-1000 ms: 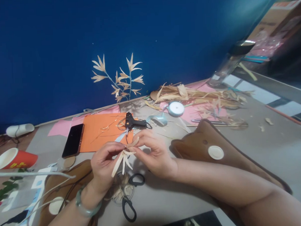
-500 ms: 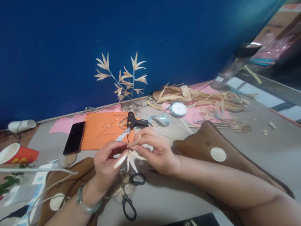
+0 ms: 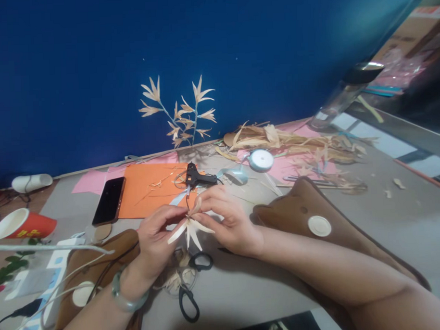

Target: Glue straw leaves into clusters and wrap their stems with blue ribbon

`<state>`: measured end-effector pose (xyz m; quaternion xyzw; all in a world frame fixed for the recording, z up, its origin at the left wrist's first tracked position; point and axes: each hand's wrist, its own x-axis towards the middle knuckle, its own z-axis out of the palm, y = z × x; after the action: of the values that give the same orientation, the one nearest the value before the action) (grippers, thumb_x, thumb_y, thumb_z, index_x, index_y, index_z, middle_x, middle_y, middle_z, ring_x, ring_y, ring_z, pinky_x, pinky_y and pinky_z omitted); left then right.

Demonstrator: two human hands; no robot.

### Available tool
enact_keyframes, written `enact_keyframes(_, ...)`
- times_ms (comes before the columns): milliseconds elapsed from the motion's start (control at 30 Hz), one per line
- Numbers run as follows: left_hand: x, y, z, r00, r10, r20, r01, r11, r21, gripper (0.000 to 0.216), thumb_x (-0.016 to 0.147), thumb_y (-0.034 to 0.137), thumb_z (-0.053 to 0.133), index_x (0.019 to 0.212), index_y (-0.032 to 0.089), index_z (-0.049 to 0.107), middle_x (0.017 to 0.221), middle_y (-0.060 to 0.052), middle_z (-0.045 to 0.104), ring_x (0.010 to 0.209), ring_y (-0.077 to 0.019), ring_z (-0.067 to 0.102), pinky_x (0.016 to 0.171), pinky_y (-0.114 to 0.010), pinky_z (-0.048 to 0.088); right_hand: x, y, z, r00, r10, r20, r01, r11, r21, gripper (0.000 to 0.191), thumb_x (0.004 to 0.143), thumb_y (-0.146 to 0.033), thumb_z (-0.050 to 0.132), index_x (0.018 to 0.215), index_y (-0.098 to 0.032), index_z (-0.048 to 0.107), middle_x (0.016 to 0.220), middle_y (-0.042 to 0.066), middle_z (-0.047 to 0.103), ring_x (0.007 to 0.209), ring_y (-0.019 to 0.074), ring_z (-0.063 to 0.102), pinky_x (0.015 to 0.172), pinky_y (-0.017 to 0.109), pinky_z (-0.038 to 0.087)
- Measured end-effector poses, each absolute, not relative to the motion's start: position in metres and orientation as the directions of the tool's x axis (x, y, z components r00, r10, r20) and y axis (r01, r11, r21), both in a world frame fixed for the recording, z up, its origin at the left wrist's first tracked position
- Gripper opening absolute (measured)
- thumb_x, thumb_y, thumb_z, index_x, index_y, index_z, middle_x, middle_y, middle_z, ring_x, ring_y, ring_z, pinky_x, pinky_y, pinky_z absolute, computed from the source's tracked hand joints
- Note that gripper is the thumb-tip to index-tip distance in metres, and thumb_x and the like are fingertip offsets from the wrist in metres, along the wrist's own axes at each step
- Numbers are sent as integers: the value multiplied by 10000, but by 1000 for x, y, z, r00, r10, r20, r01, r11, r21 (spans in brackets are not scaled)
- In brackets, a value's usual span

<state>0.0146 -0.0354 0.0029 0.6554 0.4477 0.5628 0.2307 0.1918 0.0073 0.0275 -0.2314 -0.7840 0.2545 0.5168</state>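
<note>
Between my two hands is a pale corn-husk flower [image 3: 192, 232], its pointed petals spreading downward. My left hand [image 3: 160, 234] is closed, thumb and fingers pinching the flower's base from the left. From the right, my right hand [image 3: 227, 220] pinches the same base and a small upright husk petal. Just beyond my fingers lies a black glue gun [image 3: 201, 179] on an orange sheet [image 3: 141, 187]. Below the flower, scissors with black handles [image 3: 188, 303] rest among husk scraps. A finished-looking branch of husk flowers [image 3: 182, 116] stands at the back against the blue wall.
Dried husks [image 3: 277, 139] and a ribbon roll [image 3: 261, 159] lie behind on the right. At left are a phone [image 3: 108, 201], a tipped red paper cup [image 3: 27, 224] and a power strip [image 3: 53, 286] with cables. A brown cushion [image 3: 290, 210] sits under my right forearm.
Both hands stay almost in place around the flower. The small husk petal by my right fingers has turned slightly more upright.
</note>
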Motion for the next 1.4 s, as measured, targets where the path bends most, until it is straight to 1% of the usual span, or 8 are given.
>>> enact_keyframes(333, 16, -34, 9, -28, 837, 546, 385, -495, 779, 98, 744, 156, 716, 836, 188, 715, 757, -37, 704, 670, -151, 653, 594, -240, 531, 191, 7, 26, -358, 637, 682, 93, 751, -653, 82, 872, -148, 599, 810, -198, 617, 815, 22, 682, 805, 155, 606, 794, 335, 415)
enact_keyframes(567, 16, -33, 12, -4, 845, 535, 409, -487, 772, 44, 763, 217, 703, 787, 183, 714, 727, -47, 706, 661, -163, 650, 597, -257, 528, 191, 6, 26, -374, 656, 655, 110, 733, -671, 91, 889, -182, 574, 814, -205, 620, 803, 28, 674, 803, 165, 598, 802, 348, 414)
enact_keyframes(733, 14, -34, 11, 13, 842, 539, 404, -498, 767, 31, 761, 195, 708, 790, 185, 713, 747, -49, 711, 685, -169, 656, 621, -267, 526, 191, 6, 24, -378, 662, 647, 113, 726, -678, 104, 891, -192, 568, 795, -201, 608, 798, 30, 669, 795, 165, 587, 800, 350, 408)
enact_keyframes(867, 12, -34, 7, 39, 835, 549, 421, -512, 749, 62, 771, 167, 694, 822, 196, 713, 775, -41, 711, 708, -163, 653, 655, -271, 523, 190, 6, 23, -369, 658, 656, 115, 733, -671, 95, 888, -183, 569, 799, -201, 598, 800, 28, 669, 796, 164, 585, 797, 349, 402)
enact_keyframes(1167, 13, -32, 8, 39, 829, 557, 383, -528, 758, 91, 778, 126, 677, 819, 198, 715, 763, -41, 710, 709, -153, 653, 628, -243, 520, 190, 7, 25, -372, 646, 666, 117, 745, -657, 107, 882, -156, 570, 785, -199, 578, 784, 18, 665, 787, 158, 582, 774, 345, 392)
enact_keyframes(1400, 14, -28, 6, 6, 832, 555, 338, -524, 782, 45, 760, 152, 700, 776, 188, 722, 718, -37, 705, 665, -144, 646, 616, -232, 516, 190, 8, 22, -377, 639, 670, 120, 751, -649, 83, 883, -141, 568, 823, -194, 591, 818, 22, 673, 809, 153, 586, 787, 346, 393)
